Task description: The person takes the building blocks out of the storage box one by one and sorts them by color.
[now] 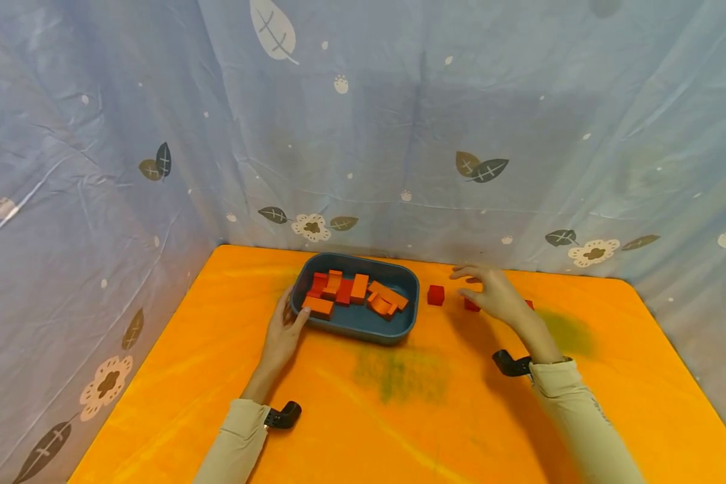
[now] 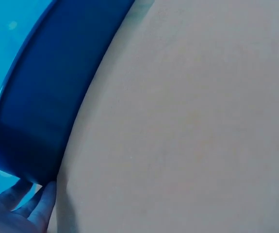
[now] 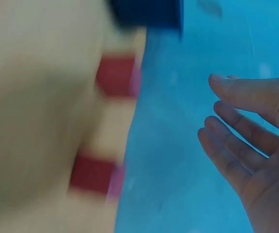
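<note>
A dark blue-grey plastic bin [image 1: 357, 329] holds several orange blocks [image 1: 318, 308] and red blocks [image 1: 343, 292], some of them arched. At its left end my left hand [image 1: 282, 334] grips the bin, thumb at the rim and fingers along the outer wall; the left wrist view shows those fingers [image 2: 43, 206] by the bottom corner. To the right, my right hand [image 1: 495, 294] hovers with spread, slightly bent fingers and nothing in them. Beneath it a red cube [image 1: 472, 306] is partly covered. Another red cube [image 1: 435, 295] lies between hand and bin.
A third red block [image 1: 529, 304] peeks out behind the right wrist. The orange-yellow table cover [image 1: 363, 430] has greenish patches. A pale blue patterned curtain [image 1: 399, 121] hangs along the table's back edge and left side.
</note>
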The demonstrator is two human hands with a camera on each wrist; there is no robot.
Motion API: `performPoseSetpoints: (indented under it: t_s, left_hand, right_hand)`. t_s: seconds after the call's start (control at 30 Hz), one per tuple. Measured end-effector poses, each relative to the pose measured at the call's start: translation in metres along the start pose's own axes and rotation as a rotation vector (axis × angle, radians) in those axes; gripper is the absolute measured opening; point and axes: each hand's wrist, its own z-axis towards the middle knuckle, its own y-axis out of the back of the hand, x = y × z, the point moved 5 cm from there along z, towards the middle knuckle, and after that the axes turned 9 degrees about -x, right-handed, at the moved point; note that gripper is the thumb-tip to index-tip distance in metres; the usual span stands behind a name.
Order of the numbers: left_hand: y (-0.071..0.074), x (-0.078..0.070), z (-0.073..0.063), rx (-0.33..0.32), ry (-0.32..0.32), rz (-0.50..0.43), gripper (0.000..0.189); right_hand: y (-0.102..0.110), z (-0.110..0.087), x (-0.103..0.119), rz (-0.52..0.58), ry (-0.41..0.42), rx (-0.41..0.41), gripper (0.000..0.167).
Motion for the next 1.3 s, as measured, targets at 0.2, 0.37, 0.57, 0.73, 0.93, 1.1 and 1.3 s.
performPoseSetpoints:
  t_s: [0.2,0.37,0.57,0.73,0.93,1.1,1.3]
  left_hand:
    - [0.0,0.001,0.001,0.013,0.001,-0.001,0.065]
    - [0.003,0.0,0.002,0.008,0.001,0.002,0.066]
    - [0.002,-0.001,0.003,0.016,-0.003,0.0,0.067]
    - [0.0,0.0,0.002,0.001,-0.006,-0.01,0.066]
    - [-0.002,-0.001,0.001,-0.009,-0.016,-0.036,0.065]
    - [-0.001,-0.002,0.001,-0.011,-0.019,-0.061,0.065]
    - [-0.001,-0.001,0.001,-0.009,-0.012,-0.07,0.065]
  right_hand:
    - [-0.05,0.033,0.053,-0.008,0.097,0.17,0.028]
    - [-0.098,0.053,0.093,0.048,0.215,0.307,0.027]
    - [-0.157,0.062,0.119,-0.059,0.318,0.457,0.033]
    - [-0.183,0.065,0.126,-0.213,0.341,0.512,0.04]
    - [-0.192,0.069,0.125,-0.409,0.351,0.491,0.033]
    - [-0.196,0.074,0.129,-0.577,0.469,0.448,0.027]
    - [-0.204,0.078,0.128,-0.728,0.558,0.439,0.024]
